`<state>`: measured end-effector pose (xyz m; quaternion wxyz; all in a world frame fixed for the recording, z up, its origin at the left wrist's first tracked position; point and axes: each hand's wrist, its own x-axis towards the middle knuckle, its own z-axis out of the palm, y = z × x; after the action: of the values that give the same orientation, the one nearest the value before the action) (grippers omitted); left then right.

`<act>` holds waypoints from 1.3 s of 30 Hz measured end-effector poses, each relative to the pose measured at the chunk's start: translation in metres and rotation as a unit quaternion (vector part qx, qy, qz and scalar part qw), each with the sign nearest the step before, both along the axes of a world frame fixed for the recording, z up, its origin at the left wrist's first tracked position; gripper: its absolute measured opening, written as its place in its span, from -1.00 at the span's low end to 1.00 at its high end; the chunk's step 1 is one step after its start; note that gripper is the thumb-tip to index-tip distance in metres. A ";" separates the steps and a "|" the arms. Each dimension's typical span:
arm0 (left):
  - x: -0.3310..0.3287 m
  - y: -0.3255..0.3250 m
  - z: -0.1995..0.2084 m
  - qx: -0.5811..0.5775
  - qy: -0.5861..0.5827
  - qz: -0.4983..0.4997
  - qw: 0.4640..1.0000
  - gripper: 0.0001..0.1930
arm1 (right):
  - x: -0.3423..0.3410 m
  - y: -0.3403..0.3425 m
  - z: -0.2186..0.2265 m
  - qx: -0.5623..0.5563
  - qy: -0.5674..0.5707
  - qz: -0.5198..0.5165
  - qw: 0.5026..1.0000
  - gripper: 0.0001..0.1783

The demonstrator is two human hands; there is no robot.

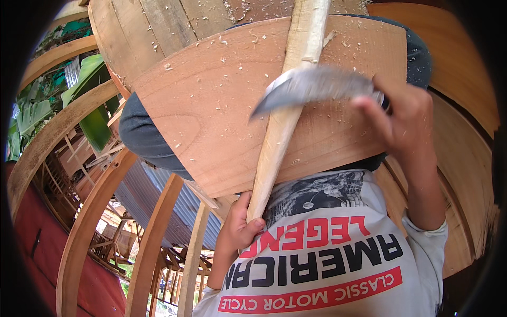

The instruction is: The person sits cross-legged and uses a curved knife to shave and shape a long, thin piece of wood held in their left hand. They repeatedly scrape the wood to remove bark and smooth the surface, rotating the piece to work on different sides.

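A long pale wooden stick (279,129) slants across a reddish wooden board (206,116) lying over my legs. My left hand (238,228) is wrapped around the stick's near end, close to my shirt. At the right, my right hand (406,111) is closed on a knife with a broad, curved blade (317,87); the handle is mostly hidden in the fingers. The blade is smeared by motion and crosses over the stick's middle, its tip pointing left. Whether its edge touches the wood I cannot tell. Pale, freshly cut faces show along the stick.
Small wood shavings (169,66) are scattered over the board and the planks (163,26) beyond it. Curved wooden posts (150,238) line the left side, with corrugated metal sheeting (153,203) and green leaves (87,79) past them. Wooden panels (454,148) stand at the right.
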<state>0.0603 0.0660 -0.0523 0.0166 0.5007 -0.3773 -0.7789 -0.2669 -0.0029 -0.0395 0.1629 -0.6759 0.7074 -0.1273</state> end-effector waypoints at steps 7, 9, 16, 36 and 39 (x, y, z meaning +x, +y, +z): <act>-0.013 -0.001 0.000 0.028 0.021 0.080 0.996 -0.37 | 0.021 0.004 0.006 0.014 -0.038 0.086 0.995 -0.52; -0.011 0.005 -0.002 0.029 0.026 0.108 0.993 -0.37 | 0.003 -0.016 -0.004 0.060 -0.068 -0.078 0.993 -0.52; -0.009 0.002 -0.002 0.028 0.036 0.077 0.996 -0.37 | 0.014 0.004 0.000 0.012 -0.041 0.064 0.997 -0.50; -0.013 -0.010 0.010 -0.098 -0.068 -0.036 0.992 -0.53 | -0.018 -0.012 0.011 0.075 -0.030 -0.197 0.977 -0.57; -0.013 -0.011 0.009 -0.118 -0.068 -0.052 0.989 -0.52 | 0.000 0.010 0.014 0.055 -0.012 0.012 0.998 -0.58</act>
<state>0.0477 0.0553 -0.0433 0.0093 0.5272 -0.4923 -0.6926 -0.2671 0.0071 -0.0255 0.2104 -0.6728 0.7030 -0.0944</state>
